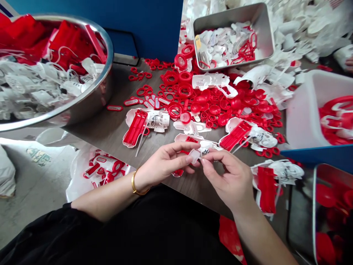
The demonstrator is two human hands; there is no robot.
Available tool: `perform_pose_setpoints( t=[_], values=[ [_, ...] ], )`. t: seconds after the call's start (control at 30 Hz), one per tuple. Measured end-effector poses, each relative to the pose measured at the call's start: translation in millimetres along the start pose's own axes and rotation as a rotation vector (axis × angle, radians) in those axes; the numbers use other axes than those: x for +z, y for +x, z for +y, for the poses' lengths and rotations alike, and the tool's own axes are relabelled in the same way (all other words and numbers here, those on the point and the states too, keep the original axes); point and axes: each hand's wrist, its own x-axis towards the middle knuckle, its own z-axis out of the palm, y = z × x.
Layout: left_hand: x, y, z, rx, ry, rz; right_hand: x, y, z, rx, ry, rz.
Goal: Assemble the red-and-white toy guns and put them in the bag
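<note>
Head view: translucent piece, one — pinched in left hand, over a white half-shell on the surface. Right hand — fingertips nearly meeting beside the piece; grip cannot be told. Light pressure, steady left pinch seem advisable.

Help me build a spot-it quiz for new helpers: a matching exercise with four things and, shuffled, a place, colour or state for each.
Things
1. Round metal basin
2. Bracelet
3. Small translucent piece
4. White plastic bin

Descriptions
A. At the picture's right edge
B. Held by the left hand
C. At the picture's left edge
D. Gold-coloured

Pairs: 1-C, 2-D, 3-B, 4-A
</note>
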Motion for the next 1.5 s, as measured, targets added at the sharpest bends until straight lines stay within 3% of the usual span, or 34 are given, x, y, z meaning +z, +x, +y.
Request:
perform_pose_setpoints(
  t=[0.3,0.57,0.7,0.87,1.0,1.2,1.37,1.5],
  values=[
    [-11.3,-4.0,-6.8,-0.045,0.048,-0.055,-0.1,-1.1,-7.0,-0.095,-0.103,-0.011],
    [0.8,-0.2,-0.7,0.053,0.105,-0.093,-4.3,-4.4,5.8,-0.040,0.126,-0.081],
    [2.1,3.1,-1.5,0.096,0.104,-0.035,-6.4,-4.8,6.8,-0.138,0.029,-0.067],
    [-0.5,7.1,-0.7,-0.011,0.325,-0.029,-6.7,-3.0,2.7,-0.266,-0.043,-0.060],
    [1.4,10.8,0.4,0.143,0.382,0.061,-5.6,-6.3,3.8,-0.233,-0.019,-0.037],
    [6.6,17.3,-2.3,0.085,0.351,-0.053,-5.9,-10.6,6.6,-0.175,0.042,-0.033],
    [13.9,18.9,-10.3,0.368,0.403,0.014,-11.8,-11.1,10.4,-0.097,0.105,-0.031],
    [11.6,20.7,-11.2,0.254,0.416,0.014,-13.1,-10.0,9.1,-0.190,-0.041,0.010]
  ],
)
